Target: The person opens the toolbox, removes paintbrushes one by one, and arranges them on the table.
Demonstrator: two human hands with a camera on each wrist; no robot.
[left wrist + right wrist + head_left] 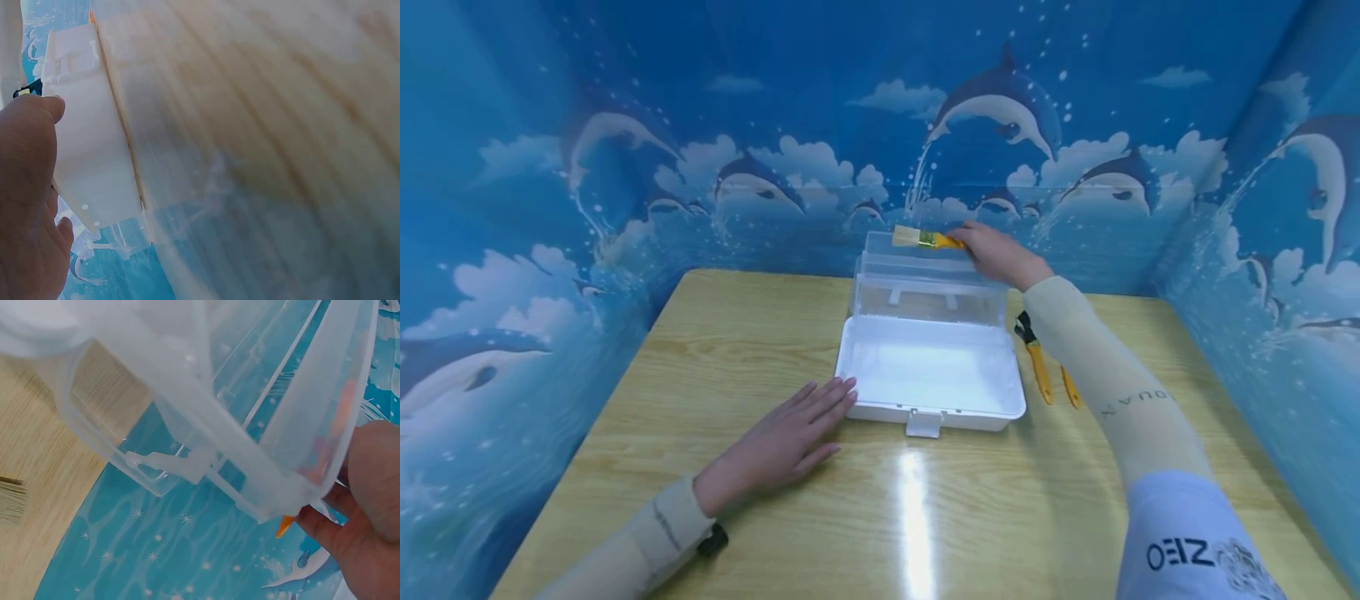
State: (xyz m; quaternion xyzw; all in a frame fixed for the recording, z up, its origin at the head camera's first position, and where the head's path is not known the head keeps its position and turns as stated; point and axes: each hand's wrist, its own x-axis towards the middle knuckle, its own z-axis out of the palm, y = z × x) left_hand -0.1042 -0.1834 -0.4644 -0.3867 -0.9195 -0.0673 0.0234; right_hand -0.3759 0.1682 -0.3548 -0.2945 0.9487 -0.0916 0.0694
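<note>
A white plastic storage box (934,413) stands on the table with its clear lid (880,302) raised at the back. My left hand (784,437) touches the box's front left corner, its fingers straight. Behind the lid's upper part, my right hand (996,252) grips a paintbrush (917,238) by its orange handle, the pale bristles pointing left. In the right wrist view the lid partly covers that brush; an orange handle end (285,526) shows by the fingers. The left wrist view catches the box's side (94,150) beyond the left thumb.
To the right of the box lie a dark-headed brush (1040,372) with an orange handle and another orange handle (1071,388), partly hidden under the right sleeve. A latch (924,424) hangs at the box's front. Dolphin-printed curtains (820,100) surround the wooden table (737,350).
</note>
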